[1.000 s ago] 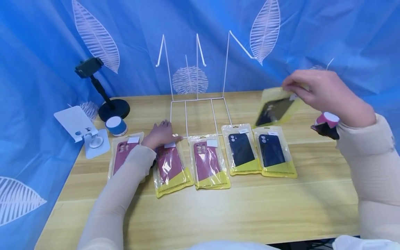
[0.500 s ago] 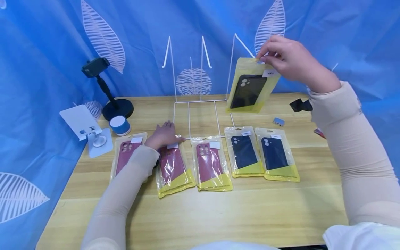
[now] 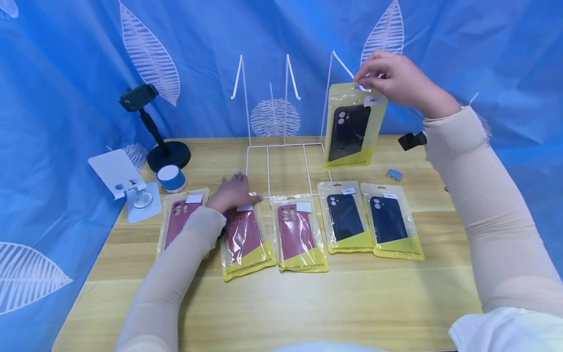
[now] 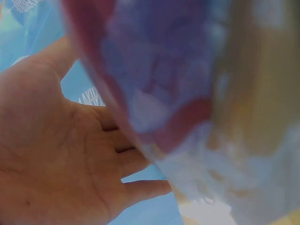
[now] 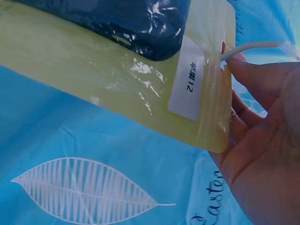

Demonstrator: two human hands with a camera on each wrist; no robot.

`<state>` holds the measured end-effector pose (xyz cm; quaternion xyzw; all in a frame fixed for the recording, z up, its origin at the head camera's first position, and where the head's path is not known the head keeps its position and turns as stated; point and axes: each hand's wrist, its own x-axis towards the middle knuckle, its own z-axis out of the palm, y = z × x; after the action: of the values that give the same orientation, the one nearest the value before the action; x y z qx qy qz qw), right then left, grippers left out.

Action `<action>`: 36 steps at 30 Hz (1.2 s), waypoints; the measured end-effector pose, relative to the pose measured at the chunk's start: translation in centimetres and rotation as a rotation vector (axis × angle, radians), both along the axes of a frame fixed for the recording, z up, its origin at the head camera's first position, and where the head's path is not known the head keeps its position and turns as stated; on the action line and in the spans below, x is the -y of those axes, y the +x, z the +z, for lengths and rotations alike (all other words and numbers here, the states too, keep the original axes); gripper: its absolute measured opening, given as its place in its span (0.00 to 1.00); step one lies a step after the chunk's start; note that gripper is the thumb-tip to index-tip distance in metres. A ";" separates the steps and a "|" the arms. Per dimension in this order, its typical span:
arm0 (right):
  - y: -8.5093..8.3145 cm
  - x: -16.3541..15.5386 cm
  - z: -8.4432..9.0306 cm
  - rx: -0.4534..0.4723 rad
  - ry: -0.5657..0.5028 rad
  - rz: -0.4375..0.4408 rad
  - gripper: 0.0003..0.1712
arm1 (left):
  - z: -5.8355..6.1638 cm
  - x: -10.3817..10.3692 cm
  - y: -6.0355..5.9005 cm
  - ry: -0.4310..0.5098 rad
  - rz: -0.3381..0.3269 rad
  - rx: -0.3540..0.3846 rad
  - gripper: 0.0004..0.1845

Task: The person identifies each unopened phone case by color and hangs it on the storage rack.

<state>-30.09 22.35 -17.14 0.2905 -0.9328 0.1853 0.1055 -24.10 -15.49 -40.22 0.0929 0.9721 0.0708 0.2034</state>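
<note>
My right hand (image 3: 396,80) pinches the top edge of a yellow-clear bag (image 3: 378,110) holding a dark phone case (image 3: 349,132). The bag hangs upright at the right hook of the white wire rack (image 3: 286,144). In the right wrist view, the tip of the white hook (image 5: 253,46) meets the bag's hang hole, beside my thumb. My left hand (image 3: 233,191), fingers straight, lies over the top of a bagged red phone case (image 3: 242,237), by the rack's front wire. In the left wrist view the palm (image 4: 56,145) shows beside a blurred bag.
Two more bagged red cases (image 3: 295,232) (image 3: 178,217) and two bagged dark cases (image 3: 345,217) (image 3: 391,220) lie on the table. A black phone holder (image 3: 169,156), blue-white cylinder (image 3: 171,179) and white stand (image 3: 142,200) are left. A small blue object (image 3: 394,174) lies right.
My right hand has carried the bagged dark case up and left to the rack's right hook, and the bag now hangs straighter. The left hand has stayed in place.
</note>
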 end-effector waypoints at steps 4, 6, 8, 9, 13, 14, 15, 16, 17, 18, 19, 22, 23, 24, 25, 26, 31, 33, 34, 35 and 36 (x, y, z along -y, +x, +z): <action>-1.5 0.1 -0.2 0.041 0.008 -0.031 0.21 | 0.1 -0.1 0.1 0.000 0.006 0.003 0.55; -2.2 0.2 -0.3 0.061 0.010 -0.050 0.21 | 0.1 -0.3 0.1 0.006 0.014 0.007 0.55; -3.0 0.3 -0.4 0.063 0.013 -0.059 0.22 | 0.2 -0.4 0.1 0.011 0.022 0.010 0.55; -3.4 0.4 -0.5 0.060 0.013 -0.062 0.22 | 0.2 -0.5 0.2 0.015 0.026 0.011 0.55; -5.0 0.8 -0.8 0.058 0.006 -0.075 0.21 | 0.1 -0.8 0.2 0.016 0.032 0.011 0.54; -5.4 0.9 -0.8 0.065 0.000 -0.080 0.21 | 0.1 -0.8 0.3 0.015 0.032 0.010 0.54; -5.8 1.0 -0.9 0.072 -0.007 -0.086 0.22 | 0.1 -0.9 0.3 0.016 0.033 0.011 0.54; -6.1 1.1 -0.9 0.077 -0.011 -0.094 0.22 | 0.1 -0.9 0.3 0.017 0.033 0.011 0.54; -6.5 1.3 -1.0 0.083 -0.019 -0.101 0.22 | 0.0 -0.9 0.3 0.019 0.033 0.010 0.54; -6.8 1.4 -1.1 0.083 -0.025 -0.107 0.22 | 0.0 -1.0 0.4 0.019 0.031 0.008 0.54; -7.1 1.6 -1.1 0.078 -0.027 -0.114 0.22 | 0.0 -1.0 0.4 0.018 0.030 0.006 0.54; -7.7 2.0 -1.4 0.037 -0.024 -0.142 0.22 | 0.0 -1.2 0.4 0.013 0.022 0.004 0.54; -7.9 2.1 -1.6 0.024 -0.027 -0.153 0.22 | 0.0 -1.2 0.3 0.008 0.016 0.004 0.54; -8.0 2.2 -1.7 0.010 -0.031 -0.162 0.22 | 0.0 -1.3 0.3 0.004 0.011 0.003 0.55; -8.1 2.3 -1.8 -0.001 -0.034 -0.172 0.22 | 0.0 -1.3 0.3 0.004 0.009 0.003 0.55; -8.2 2.3 -1.9 -0.006 -0.041 -0.183 0.23 | 0.0 -1.4 0.2 0.006 0.007 0.004 0.55; -8.7 2.1 -2.0 -0.006 -0.061 -0.222 0.24 | 0.0 -1.7 0.1 0.021 0.001 -0.001 0.55; -8.7 1.9 -2.1 -0.008 -0.056 -0.226 0.24 | -0.1 -1.8 0.1 0.019 -0.002 -0.002 0.55; -8.7 1.8 -2.1 -0.009 -0.055 -0.227 0.24 | -0.1 -1.8 0.1 0.016 -0.005 -0.003 0.55; -8.7 1.6 -2.1 -0.011 -0.056 -0.226 0.25 | -0.1 -1.9 0.1 0.014 -0.005 -0.003 0.55; -8.7 1.4 -2.2 -0.017 -0.057 -0.223 0.26 | -0.1 -1.9 0.1 0.013 -0.006 -0.005 0.55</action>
<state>-38.75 21.00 -19.30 0.1836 -0.9527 0.1965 0.1416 -24.00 -13.58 -40.33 0.0974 0.9718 0.0762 0.2005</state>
